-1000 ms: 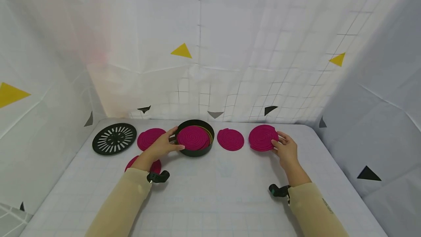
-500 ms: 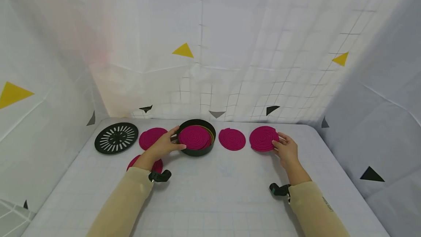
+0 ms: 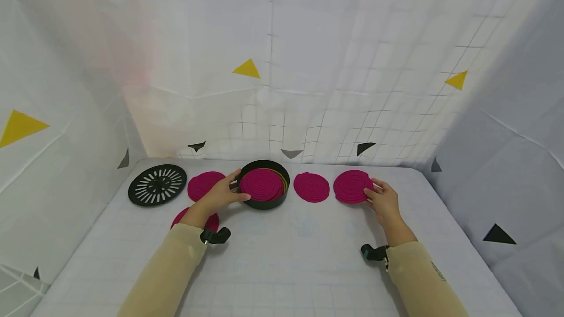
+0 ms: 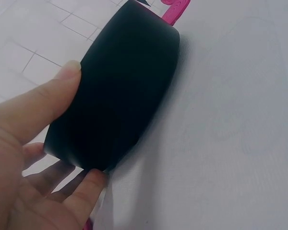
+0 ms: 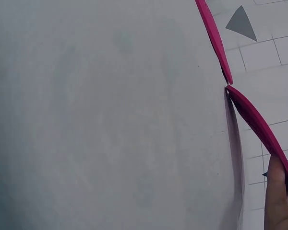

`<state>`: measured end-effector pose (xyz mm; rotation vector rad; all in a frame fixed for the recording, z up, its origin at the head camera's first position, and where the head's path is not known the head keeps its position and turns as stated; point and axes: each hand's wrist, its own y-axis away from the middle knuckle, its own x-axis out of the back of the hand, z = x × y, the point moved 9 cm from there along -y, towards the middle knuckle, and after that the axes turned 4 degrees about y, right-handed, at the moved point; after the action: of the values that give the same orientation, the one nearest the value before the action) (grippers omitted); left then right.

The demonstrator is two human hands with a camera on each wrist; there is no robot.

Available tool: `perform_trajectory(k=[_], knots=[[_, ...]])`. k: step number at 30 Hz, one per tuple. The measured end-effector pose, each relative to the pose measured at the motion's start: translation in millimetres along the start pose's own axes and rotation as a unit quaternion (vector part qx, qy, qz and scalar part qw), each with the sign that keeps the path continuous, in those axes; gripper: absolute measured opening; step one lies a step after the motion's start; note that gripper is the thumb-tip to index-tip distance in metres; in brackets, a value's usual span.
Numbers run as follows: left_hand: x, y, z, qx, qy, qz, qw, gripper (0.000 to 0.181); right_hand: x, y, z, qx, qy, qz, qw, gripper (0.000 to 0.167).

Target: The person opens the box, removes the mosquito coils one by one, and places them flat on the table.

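My left hand (image 3: 217, 198) grips the left side of a round dark container (image 3: 266, 205), thumb on its near wall. Inside the container lies a pink spiral disc (image 3: 261, 184), with a yellowish rim showing beside it. In the left wrist view, thumb and fingers hold the dark wall (image 4: 115, 91). My right hand (image 3: 383, 203) pinches the right edge of another pink spiral disc (image 3: 352, 186). The right wrist view shows that disc (image 5: 257, 122) edge-on and tilted, its near-hand side raised, with the fingers of my right hand (image 5: 280, 194) on it.
A pink disc (image 3: 311, 187) lies between the container and the right-hand disc. Two more pink discs lie at the left, one behind (image 3: 203, 184) my left hand and one partly under my left wrist (image 3: 213, 222). A black slotted round plate (image 3: 157, 185) is at the far left.
The right-hand disc has dipped slightly at its far edge, still pinched. My left hand keeps its grip on the container; the whole head view has shifted a little.
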<state>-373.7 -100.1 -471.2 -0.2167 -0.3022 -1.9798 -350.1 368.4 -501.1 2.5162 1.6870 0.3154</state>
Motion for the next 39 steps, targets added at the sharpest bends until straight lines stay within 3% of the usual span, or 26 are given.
perform_trajectory(k=[4, 12, 20, 30, 39], knots=[[-1.0, 5.1, 8.9, 0.005, 0.007, -0.006, 0.9999, 0.095, -1, -2.7, 2, -0.011, -0.001, -0.01, 0.9999, 0.06], [1.9, -9.9, -16.8, 0.006, 0.008, 0.002, 0.9999, 0.1, 1, -8.2, 5, -0.032, 0.006, -0.059, 0.9977, 0.064], [3.0, -10.0, -18.1, -0.001, -0.001, 0.005, 1.0, 0.102, 5, -14.2, 4, -0.006, 0.054, -0.11, 0.9924, 0.066], [2.9, -11.2, -20.0, 0.002, 0.001, 0.004, 1.0, 0.103, 12, -21.1, 6, 0.002, 0.106, -0.114, 0.9877, 0.064], [4.4, -13.2, -22.9, 0.002, 0.002, 0.005, 1.0, 0.103, 12, -26.5, 14, -0.006, 0.096, -0.117, 0.9884, 0.066]])
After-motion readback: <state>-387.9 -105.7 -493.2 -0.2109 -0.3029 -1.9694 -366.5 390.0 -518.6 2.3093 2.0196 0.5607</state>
